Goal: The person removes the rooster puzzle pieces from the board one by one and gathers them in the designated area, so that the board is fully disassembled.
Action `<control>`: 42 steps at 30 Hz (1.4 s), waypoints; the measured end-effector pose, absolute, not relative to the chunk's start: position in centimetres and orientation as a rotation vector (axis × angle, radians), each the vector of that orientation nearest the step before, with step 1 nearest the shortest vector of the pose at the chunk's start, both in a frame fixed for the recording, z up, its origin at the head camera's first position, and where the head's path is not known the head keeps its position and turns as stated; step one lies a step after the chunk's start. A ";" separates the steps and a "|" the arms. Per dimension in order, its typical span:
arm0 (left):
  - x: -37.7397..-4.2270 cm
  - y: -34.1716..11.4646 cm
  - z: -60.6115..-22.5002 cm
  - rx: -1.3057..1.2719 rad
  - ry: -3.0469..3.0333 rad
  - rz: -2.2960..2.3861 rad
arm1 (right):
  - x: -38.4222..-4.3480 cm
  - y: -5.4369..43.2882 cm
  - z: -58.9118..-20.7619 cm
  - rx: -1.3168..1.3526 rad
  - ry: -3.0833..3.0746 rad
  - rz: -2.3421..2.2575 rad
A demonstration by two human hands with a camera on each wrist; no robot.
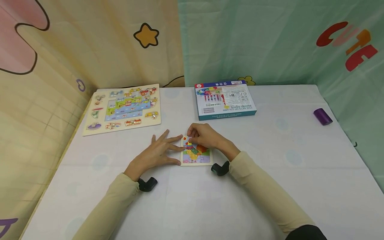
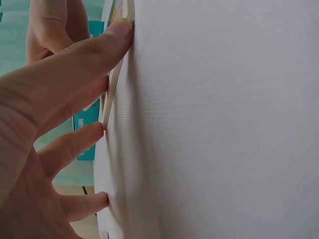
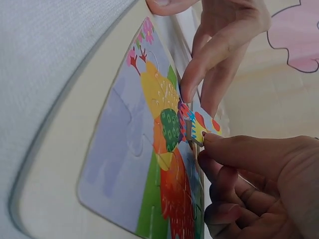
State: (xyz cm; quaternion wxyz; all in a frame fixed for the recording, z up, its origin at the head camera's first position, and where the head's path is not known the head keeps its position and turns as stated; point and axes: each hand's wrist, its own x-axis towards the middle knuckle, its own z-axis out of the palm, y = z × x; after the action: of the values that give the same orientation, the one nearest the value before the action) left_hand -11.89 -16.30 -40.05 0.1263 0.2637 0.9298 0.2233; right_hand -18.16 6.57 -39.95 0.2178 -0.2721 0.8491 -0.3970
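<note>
A small rooster jigsaw puzzle (image 1: 196, 159) in a pale frame lies on the white table. My left hand (image 1: 160, 151) spreads its fingers along the left edge of it; in the left wrist view the thumb (image 2: 119, 30) rests at the frame's rim. From above, my right hand (image 1: 205, 136) pinches a puzzle piece (image 3: 198, 123) between thumb and fingers at the upper left of the picture. This piece is tilted up over the rooster's neck, and one left fingertip (image 3: 189, 92) presses on the picture beside it. The right hand covers the picture's upper right part.
Back left lies a wooden peg puzzle board (image 1: 121, 130) with vehicle and toy pictures. A flat blue and teal box (image 1: 226, 100) labelled as column beaded boxes lies behind the hands. Far right is a purple cylinder (image 1: 322, 116). Curtains (image 1: 255, 43) hang behind the table.
</note>
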 end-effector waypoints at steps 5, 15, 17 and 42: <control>-11.9 -16.3 -40.0 0.768 2.702 0.631 | -18.2 6.5 -40.0 -0.760 2.377 -1.110; -11.9 -16.3 -40.1 0.776 2.705 0.633 | -18.1 7.1 -40.0 -0.664 2.353 -1.231; -11.9 -16.2 -40.0 0.771 2.707 0.642 | -18.1 7.5 -40.0 -0.637 2.344 -1.260; -11.7 -16.0 -40.0 0.767 2.718 0.644 | -17.7 16.8 -40.2 -0.235 2.446 -1.237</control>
State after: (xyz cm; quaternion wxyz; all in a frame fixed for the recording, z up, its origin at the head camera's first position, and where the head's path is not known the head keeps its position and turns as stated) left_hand -11.74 -16.04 -40.03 0.1225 0.2627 0.9313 0.2206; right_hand -17.67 16.76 -40.25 0.1942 -0.0838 0.8721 -0.4412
